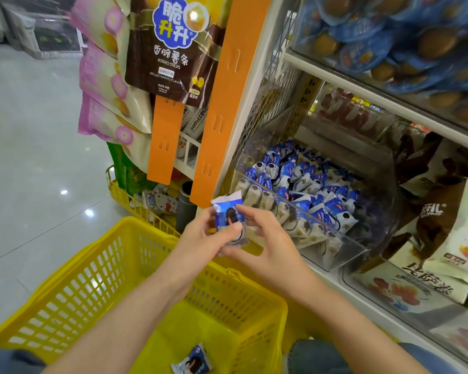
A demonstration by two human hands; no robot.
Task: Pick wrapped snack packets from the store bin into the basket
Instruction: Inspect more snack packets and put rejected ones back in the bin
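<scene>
A blue and white wrapped snack packet (229,220) is held upright between both hands, above the far rim of the yellow basket (73,282). My left hand (200,241) pinches its lower left side with the thumb across the front. My right hand (265,238) holds its right edge with curled fingers. Another packet of the same kind (193,363) lies on the basket floor. The clear plastic store bin (360,255) to the right is heaped with several such packets (308,190).
Shelves at right carry clear bins of other snacks, with large bags (457,238) beside the bin. An orange hanging strip (219,117) with a potato stick bag (170,49) hangs at the shelf end. A second yellow basket (125,195) stands behind. Tiled floor lies at left.
</scene>
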